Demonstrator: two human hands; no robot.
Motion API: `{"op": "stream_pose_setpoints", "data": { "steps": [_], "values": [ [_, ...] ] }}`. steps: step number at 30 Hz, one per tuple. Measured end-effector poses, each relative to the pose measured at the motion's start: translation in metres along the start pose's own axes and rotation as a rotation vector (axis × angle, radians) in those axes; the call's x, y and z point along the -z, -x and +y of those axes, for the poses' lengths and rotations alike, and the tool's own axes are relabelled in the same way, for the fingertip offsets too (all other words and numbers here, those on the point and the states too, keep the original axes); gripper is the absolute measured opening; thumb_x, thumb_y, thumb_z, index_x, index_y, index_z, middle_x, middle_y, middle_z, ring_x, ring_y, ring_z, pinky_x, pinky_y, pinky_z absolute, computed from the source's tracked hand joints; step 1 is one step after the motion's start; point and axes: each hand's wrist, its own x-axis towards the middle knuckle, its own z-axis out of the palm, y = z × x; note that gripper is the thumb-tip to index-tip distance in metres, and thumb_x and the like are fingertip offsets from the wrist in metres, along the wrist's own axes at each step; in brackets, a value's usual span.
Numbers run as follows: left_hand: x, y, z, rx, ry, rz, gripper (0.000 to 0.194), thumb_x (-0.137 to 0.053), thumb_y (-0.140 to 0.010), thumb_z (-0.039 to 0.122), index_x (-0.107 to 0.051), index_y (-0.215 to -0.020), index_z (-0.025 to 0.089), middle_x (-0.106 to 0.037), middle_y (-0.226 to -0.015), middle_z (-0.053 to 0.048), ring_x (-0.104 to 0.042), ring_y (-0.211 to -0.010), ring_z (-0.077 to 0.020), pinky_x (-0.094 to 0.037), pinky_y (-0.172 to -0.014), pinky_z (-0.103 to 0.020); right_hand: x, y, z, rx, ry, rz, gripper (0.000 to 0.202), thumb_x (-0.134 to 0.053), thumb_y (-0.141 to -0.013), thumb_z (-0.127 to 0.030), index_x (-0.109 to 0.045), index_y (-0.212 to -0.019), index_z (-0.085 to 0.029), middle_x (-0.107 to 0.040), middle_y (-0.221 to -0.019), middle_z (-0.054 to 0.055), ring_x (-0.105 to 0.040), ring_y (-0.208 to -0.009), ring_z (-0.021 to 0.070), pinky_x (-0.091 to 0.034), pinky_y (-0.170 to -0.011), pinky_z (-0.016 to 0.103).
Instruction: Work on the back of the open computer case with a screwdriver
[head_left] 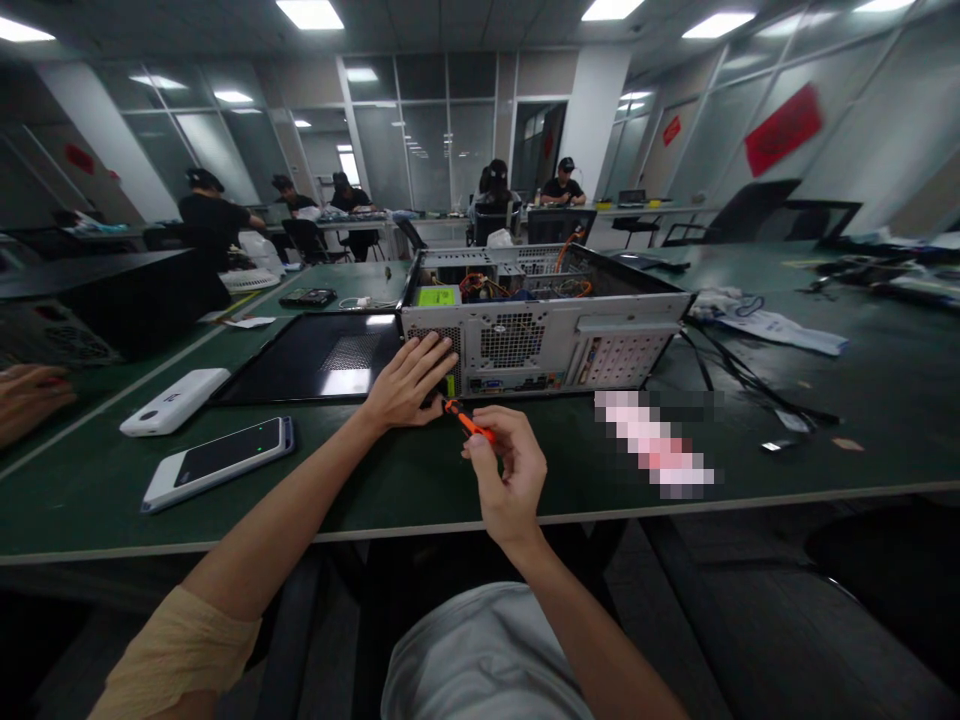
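Note:
A desktop computer case (555,345) lies on its side on the green table, its rear panel facing me and its upper side uncovered, with wires showing inside. My left hand (409,382) lies against the left end of that rear panel, fingers stretched out over the perforated metal. Between thumb and fingers, my right hand (511,475) grips an orange and black screwdriver (471,420). The tool points up and left toward the lower left corner of the case, by my left thumb. My left hand partly hides its tip, so I cannot tell whether it touches a screw.
Left of the case lies a black side panel (300,355). Nearer are a white power bank (176,400) and a white device with a dark screen (225,460). Another person's hand (34,400) is at far left, by a black case (112,300). Black cables (750,375) and gloves (772,320) lie right.

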Motion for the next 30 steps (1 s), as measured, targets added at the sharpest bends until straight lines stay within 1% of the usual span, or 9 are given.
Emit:
{"op": "stream_pose_setpoints", "data": {
  "steps": [4, 7, 9, 12, 14, 17, 20, 24, 30],
  "values": [
    [0.008, 0.003, -0.009, 0.083, 0.013, 0.053, 0.068, -0.060, -0.085, 0.052, -0.054, -0.146, 0.021, -0.053, -0.155, -0.015, -0.035, -0.153, -0.0372, -0.022, -0.126, -0.058, 0.017, -0.008, 0.003, -0.035, -0.070, 0.062, 0.006, -0.062, -0.089, -0.020, -0.064, -0.095, -0.021, -0.061, -0.104, 0.002, -0.066, -0.069, 0.0105, -0.058, -0.061, 0.026],
    [0.025, 0.001, -0.021, 0.285, -0.020, 0.284, 0.061, -0.062, -0.082, 0.060, -0.062, -0.133, 0.025, -0.056, -0.151, -0.012, -0.037, -0.151, -0.0387, -0.027, -0.123, -0.060, 0.035, -0.012, 0.002, -0.089, -0.145, 0.128, 0.014, -0.057, -0.084, -0.016, -0.061, -0.096, -0.022, -0.060, -0.097, -0.001, -0.067, -0.061, 0.0095, -0.058, -0.056, 0.025],
    [0.039, -0.001, -0.028, 0.495, -0.051, 0.462, 0.050, -0.062, -0.085, 0.053, -0.065, -0.125, 0.024, -0.059, -0.145, -0.013, -0.044, -0.146, -0.0371, -0.036, -0.118, -0.058, 0.048, -0.014, 0.002, -0.176, -0.147, 0.148, 0.022, -0.057, -0.079, -0.014, -0.061, -0.099, -0.022, -0.058, -0.094, -0.003, -0.068, -0.061, 0.0105, -0.059, -0.055, 0.025],
    [0.056, -0.005, -0.035, 0.730, 0.060, 0.611, 0.029, -0.053, -0.088, 0.036, -0.069, -0.106, 0.019, -0.072, -0.110, -0.011, -0.067, -0.112, -0.0267, -0.052, -0.099, -0.045, 0.062, -0.015, 0.004, -0.317, -0.137, 0.086, 0.039, -0.058, -0.075, -0.017, -0.063, -0.113, -0.023, -0.059, -0.096, -0.002, -0.069, -0.060, 0.0117, -0.059, -0.053, 0.026],
    [0.062, -0.006, -0.036, 0.907, 0.207, 0.580, 0.020, -0.051, -0.084, 0.029, -0.067, -0.087, 0.018, -0.068, -0.078, -0.004, -0.066, -0.076, -0.0171, -0.055, -0.076, -0.032, 0.067, -0.016, 0.005, -0.394, -0.147, 0.032, 0.048, -0.059, -0.073, -0.019, -0.063, -0.120, -0.024, -0.061, -0.100, -0.001, -0.070, -0.060, 0.0121, -0.058, -0.053, 0.026],
    [0.065, -0.004, -0.038, 1.116, 0.562, 0.352, 0.012, -0.052, -0.074, 0.026, -0.061, -0.071, 0.019, -0.050, -0.053, 0.004, -0.045, -0.048, -0.0096, -0.039, -0.049, -0.021, 0.067, -0.018, 0.006, -0.436, -0.134, -0.007, 0.050, -0.061, -0.071, -0.019, -0.067, -0.120, -0.024, -0.065, -0.102, 0.000, -0.070, -0.063, 0.0123, -0.059, -0.057, 0.027],
    [0.069, -0.002, -0.039, 1.152, 0.946, -0.099, 0.014, -0.058, -0.071, 0.030, -0.062, -0.069, 0.017, -0.048, -0.049, 0.004, -0.037, -0.042, -0.0078, -0.026, -0.042, -0.021, 0.066, -0.018, 0.006, -0.393, -0.103, -0.009, 0.032, -0.058, -0.071, -0.019, -0.074, -0.099, -0.020, -0.068, -0.087, 0.000, -0.067, -0.064, 0.0123, -0.057, -0.059, 0.025],
    [0.075, -0.001, -0.033, 1.034, 1.083, -0.602, 0.028, -0.072, -0.071, 0.043, -0.069, -0.072, 0.015, -0.055, -0.054, 0.002, -0.040, -0.045, -0.0071, -0.026, -0.044, -0.020, 0.067, -0.015, 0.008, -0.341, -0.070, 0.010, 0.024, -0.051, -0.073, -0.019, -0.074, -0.078, -0.019, -0.067, -0.071, -0.001, -0.061, -0.062, 0.0123, -0.050, -0.055, 0.022],
    [0.078, -0.006, -0.019, 0.792, 1.207, -0.976, 0.039, -0.083, -0.070, 0.051, -0.079, -0.089, 0.017, -0.067, -0.070, -0.001, -0.054, -0.059, -0.0110, -0.036, -0.051, -0.020, 0.068, -0.013, 0.011, -0.350, -0.157, 0.087, 0.022, -0.050, -0.073, -0.020, -0.071, -0.080, -0.019, -0.063, -0.068, -0.002, -0.056, -0.056, 0.0124, -0.046, -0.049, 0.023]
  ]
}}
